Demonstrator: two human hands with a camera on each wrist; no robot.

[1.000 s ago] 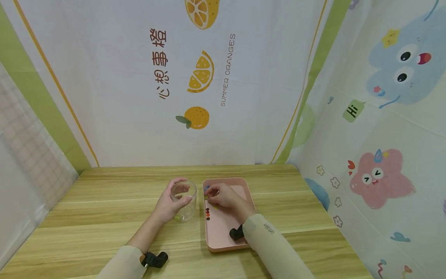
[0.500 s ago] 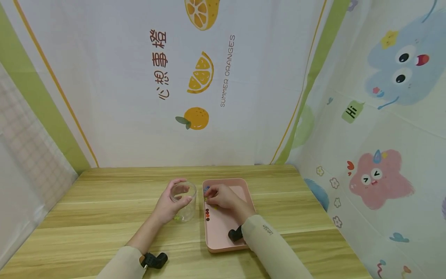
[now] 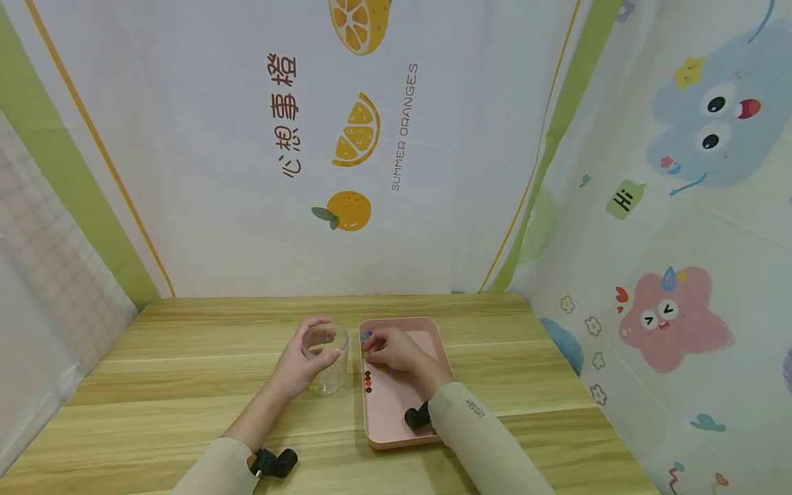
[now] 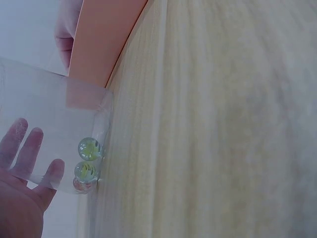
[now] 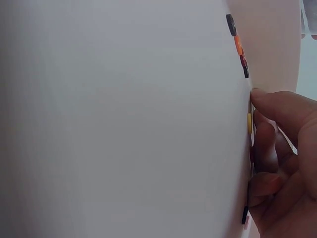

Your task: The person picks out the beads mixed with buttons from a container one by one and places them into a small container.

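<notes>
The left hand (image 3: 300,361) grasps a clear jar (image 3: 333,375) standing mouth up on the table (image 3: 210,364), left of a pink tray (image 3: 396,412) whose length points forward. The right hand (image 3: 397,349) bends its fingers at the tray's left side; whether they pinch anything I cannot tell. The backdrop (image 3: 210,172) reads "SUMMER ORANGES" sideways, the side cloth (image 3: 680,230) "Hi".
</notes>
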